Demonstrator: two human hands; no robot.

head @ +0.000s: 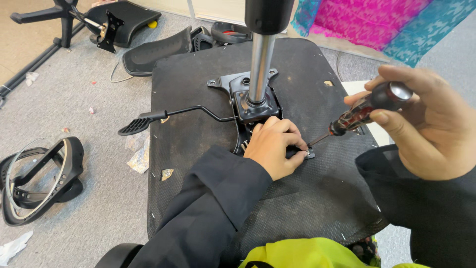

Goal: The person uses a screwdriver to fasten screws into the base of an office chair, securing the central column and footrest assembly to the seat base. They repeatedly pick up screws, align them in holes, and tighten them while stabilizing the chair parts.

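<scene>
An upturned office chair seat [198, 79] covered in black fabric lies on the floor in front of me. A black metal mechanism plate [238, 87] is fixed to it, with a chrome gas cylinder [260, 64] rising from its middle and a black lever [163, 116] sticking out to the left. My left hand [275, 146] rests on the plate's near right corner, fingers pinched around a small fastener. My right hand [426, 124] grips a screwdriver [364, 109] with a dark red and black handle. Its tip meets the plate next to my left fingers.
Black armrests [44, 178] lie on the grey carpet at left. A curved chair part [153, 52], a chair base [64, 20] and another black piece sit at the back left. Pink and teal cloth [377, 22] is at the back right. Small plastic bags [141, 156] lie beside the seat.
</scene>
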